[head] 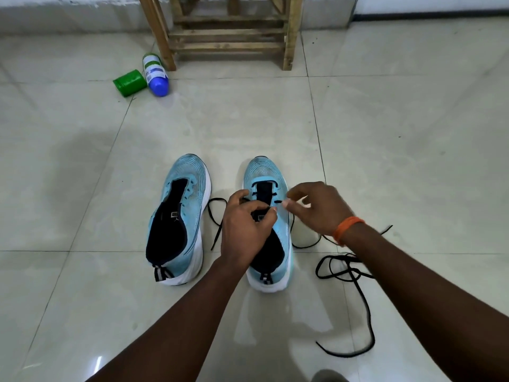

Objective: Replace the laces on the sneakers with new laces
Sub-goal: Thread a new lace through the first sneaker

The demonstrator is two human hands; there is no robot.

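Pinching the black lace (278, 202) tip, the right hand (319, 208) risked losing it if the left hand (245, 224), curled around the blue sneaker (264, 169), shifted.

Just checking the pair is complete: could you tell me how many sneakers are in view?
2: left sneaker, unlaced; right sneaker, partly laced, beside it. None seems hidden.

Far left on pale tiled floor (385, 119): green jar (130, 83) lying on its side, just beside white bottle (154, 71), also lying down, blue cap toward near side. Far centre: wooden stool frame (225, 48), legs on tiles, close to grey wall base (68, 15) behind.
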